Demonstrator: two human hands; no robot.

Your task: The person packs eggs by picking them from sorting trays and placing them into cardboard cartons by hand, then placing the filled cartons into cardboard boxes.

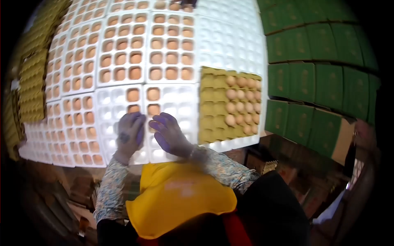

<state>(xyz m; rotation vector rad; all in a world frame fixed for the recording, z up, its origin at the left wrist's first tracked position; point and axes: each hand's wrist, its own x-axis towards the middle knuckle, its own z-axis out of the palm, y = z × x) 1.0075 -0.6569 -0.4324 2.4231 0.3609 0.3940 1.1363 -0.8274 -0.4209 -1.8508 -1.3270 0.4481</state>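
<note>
Side by side over the white foam trays [111,141] are my two gloved hands. My left hand [130,133] is on the tray just below two brown eggs [133,95]; its fingers are bent together, and what they hold, if anything, is hidden. My right hand [169,133] reaches into the neighbouring tray with its fingers curled at a brown egg [154,124], below two other eggs in the same column. To the right, a yellow-green pulp tray [211,104] holds several eggs on its right side, with bare cups at its left.
Foam trays filled with eggs [120,59] extend behind and to the left. Unfilled foam trays [230,37] lie at the back right. Green cartons [303,80] line the right side. Stacked pulp trays [33,88] stand at the far left.
</note>
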